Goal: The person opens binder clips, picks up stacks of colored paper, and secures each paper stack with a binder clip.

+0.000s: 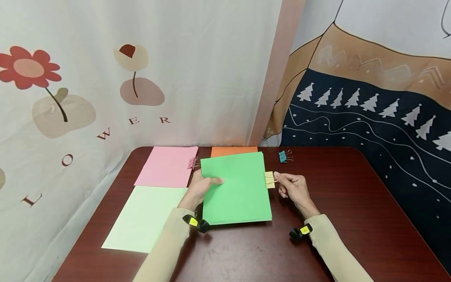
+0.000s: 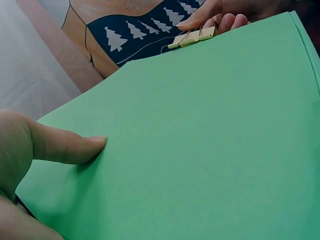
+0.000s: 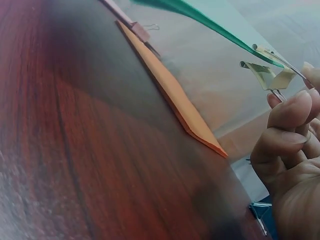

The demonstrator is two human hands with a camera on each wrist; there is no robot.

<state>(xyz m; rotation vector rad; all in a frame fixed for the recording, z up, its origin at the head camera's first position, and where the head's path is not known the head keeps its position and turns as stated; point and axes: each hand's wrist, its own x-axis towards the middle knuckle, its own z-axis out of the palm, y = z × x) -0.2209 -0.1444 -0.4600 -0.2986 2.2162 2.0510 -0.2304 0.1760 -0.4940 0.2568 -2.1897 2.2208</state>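
My left hand (image 1: pixel 201 187) holds a stack of green paper (image 1: pixel 239 201) at its left edge, thumb on the top face and the other fingers hidden beneath. In the head view the stack is raised and tilted over the table. At its right edge is a yellow binder clip (image 1: pixel 269 180), its wire handles pinched between the thumb and fingers of my right hand (image 1: pixel 295 190). The right wrist view shows the binder clip (image 3: pixel 270 77) spread apart, with the green paper's edge reaching in between its two sides.
Pink paper (image 1: pixel 169 166) with a pink binder clip (image 1: pixel 191 163) lies at the back left, pale green paper (image 1: pixel 141 219) in front of it. Orange paper (image 1: pixel 234 151) shows behind the green stack. A teal binder clip (image 1: pixel 283 156) rests near the back edge of the brown table (image 1: pixel 352 203).
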